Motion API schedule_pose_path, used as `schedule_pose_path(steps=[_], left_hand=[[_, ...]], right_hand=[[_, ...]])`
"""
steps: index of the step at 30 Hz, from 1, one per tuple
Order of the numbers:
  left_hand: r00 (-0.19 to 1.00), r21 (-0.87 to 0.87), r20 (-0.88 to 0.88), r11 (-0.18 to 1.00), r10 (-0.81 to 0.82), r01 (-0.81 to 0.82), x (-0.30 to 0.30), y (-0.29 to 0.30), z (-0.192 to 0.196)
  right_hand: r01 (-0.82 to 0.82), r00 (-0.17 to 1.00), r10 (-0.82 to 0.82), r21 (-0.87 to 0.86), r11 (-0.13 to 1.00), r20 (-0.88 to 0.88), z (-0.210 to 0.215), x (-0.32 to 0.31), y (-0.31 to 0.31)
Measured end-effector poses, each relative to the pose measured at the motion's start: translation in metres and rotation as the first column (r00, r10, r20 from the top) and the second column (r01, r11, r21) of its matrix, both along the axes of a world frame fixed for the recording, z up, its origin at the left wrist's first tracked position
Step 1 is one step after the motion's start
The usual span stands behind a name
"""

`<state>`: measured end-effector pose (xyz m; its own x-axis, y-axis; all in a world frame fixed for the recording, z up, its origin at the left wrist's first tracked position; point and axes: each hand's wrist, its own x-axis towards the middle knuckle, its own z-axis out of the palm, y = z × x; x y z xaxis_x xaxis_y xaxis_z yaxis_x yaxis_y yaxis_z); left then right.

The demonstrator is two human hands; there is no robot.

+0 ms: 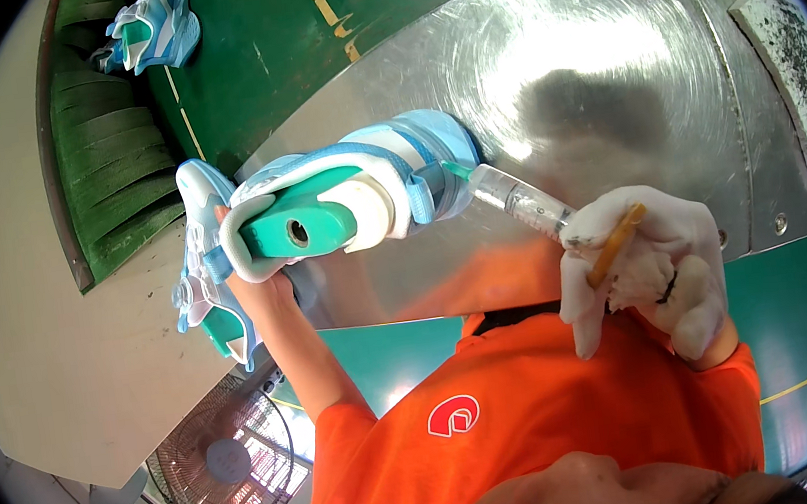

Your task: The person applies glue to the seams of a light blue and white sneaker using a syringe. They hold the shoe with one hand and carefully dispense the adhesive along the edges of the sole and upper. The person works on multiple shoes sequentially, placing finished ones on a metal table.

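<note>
A light-blue and white sports shoe (424,134) with a green shoe last (265,234) inside it is raised over the metal tabletop. My bare left hand (262,291) grips it from the heel side; the shoe hides most of the fingers. My right hand (662,266), in a white glove, is closed round a clear syringe (520,199). The syringe's green tip touches, or nearly touches, the shoe's side near the toe. An orange piece (616,244) shows between the gloved fingers. A second matching shoe (203,181) stands just left of the held one.
The shiny metal tabletop (378,290) spans the middle. At left are a beige board (26,298) and green strip flaps (109,147). Another shoe (159,25) rests on the green surface at far left. A white block (791,83) lies right; a fan (223,461) stands lower left.
</note>
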<state>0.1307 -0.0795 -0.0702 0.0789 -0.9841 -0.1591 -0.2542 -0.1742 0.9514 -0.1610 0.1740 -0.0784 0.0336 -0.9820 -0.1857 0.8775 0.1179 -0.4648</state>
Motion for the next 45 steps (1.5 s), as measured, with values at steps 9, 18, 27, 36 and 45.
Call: schedule_pose_path(steps=[9, 18, 27, 36, 45], left_hand=[[0.999, 0.051, 0.003, 0.998, -0.038, 0.038, 0.036, 0.028, 0.003], [0.989, 0.276, 0.04, 0.953, -0.141, 0.125, 0.063, 0.096, 0.019], [0.978, 0.394, -0.036, 0.897, -0.204, 0.202, 0.054, 0.137, 0.027], [0.974, 0.4, -0.088, 0.888, -0.208, 0.226, 0.051, 0.138, 0.03], [0.963, 0.442, -0.13, 0.856, -0.235, 0.268, 0.056, 0.139, 0.03]], right_hand=[[-0.01, 0.994, 0.013, 0.025, 1.0, -0.109, 0.006, 0.0, 0.0], [0.045, 0.983, -0.027, 0.094, 0.995, -0.183, 0.008, 0.018, -0.009], [0.126, 0.967, -0.122, 0.001, 0.992, -0.225, 0.006, 0.028, -0.011], [0.171, 0.933, -0.169, -0.024, 0.985, -0.317, 0.012, 0.03, -0.016], [0.086, 0.965, -0.1, -0.065, 0.994, -0.244, 0.008, 0.019, -0.01]])
